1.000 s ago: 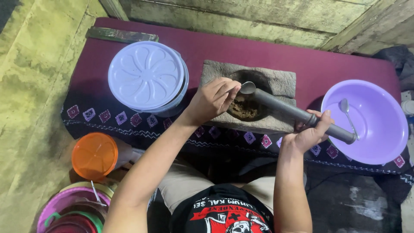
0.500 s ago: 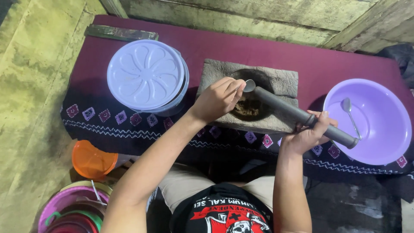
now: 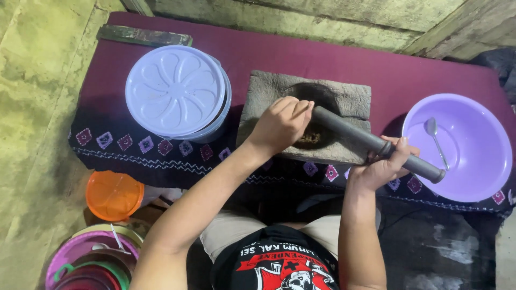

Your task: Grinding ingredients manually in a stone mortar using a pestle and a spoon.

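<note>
A grey stone mortar slab [image 3: 344, 99] lies on the maroon cloth [image 3: 376, 70], with brownish paste [image 3: 310, 138] in its hollow. A long dark stone pestle [image 3: 360, 137] slants across it, its far end down in the hollow. My left hand [image 3: 282, 123] is curled over the pestle's far end at the hollow. My right hand [image 3: 384, 166] grips the pestle near its outer end, at the slab's right corner. What lies under my left fingers is hidden.
A round lilac lidded container [image 3: 177, 91] stands left of the slab. A purple basin [image 3: 473, 161] holding a metal spoon [image 3: 436, 140] sits at the right. An orange lid [image 3: 114, 194] and stacked coloured bowls [image 3: 86, 263] lie on the floor at lower left. A wooden wall runs behind.
The view has shifted slightly. My left hand has slid a little down over the pestle's tip, and the pestle has rocked in the hollow. My right hand keeps its grip.
</note>
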